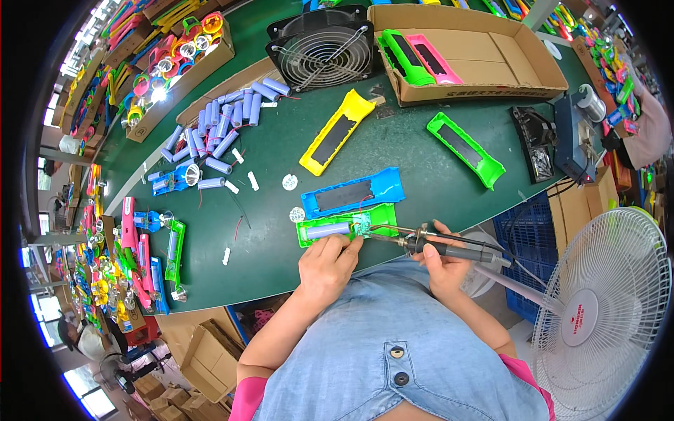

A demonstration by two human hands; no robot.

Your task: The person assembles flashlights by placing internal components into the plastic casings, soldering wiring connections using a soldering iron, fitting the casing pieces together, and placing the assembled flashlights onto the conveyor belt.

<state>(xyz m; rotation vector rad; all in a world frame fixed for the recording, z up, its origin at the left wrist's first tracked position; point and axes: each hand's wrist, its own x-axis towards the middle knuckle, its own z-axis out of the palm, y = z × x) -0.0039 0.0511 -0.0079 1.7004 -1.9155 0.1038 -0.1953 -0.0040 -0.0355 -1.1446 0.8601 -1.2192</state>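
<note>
A green plastic torch shell [319,229] lies open near the front edge of the green table [421,168], with a lilac battery cell [328,229] and a small circuit board [365,224] inside it. My left hand [328,265] rests against the shell's near side, fingers pinched at it. My right hand [444,261] grips a black soldering iron [449,247] whose tip points left onto the board. A blue shell [353,194] lies just behind the green one.
A yellow shell [337,132] and another green shell [466,149] lie farther back. Loose lilac cells [219,126] are heaped at the left. A metal fan [324,48] and a cardboard box [470,49] stand behind; a soldering station [577,133] and a white floor fan [607,295] are at the right.
</note>
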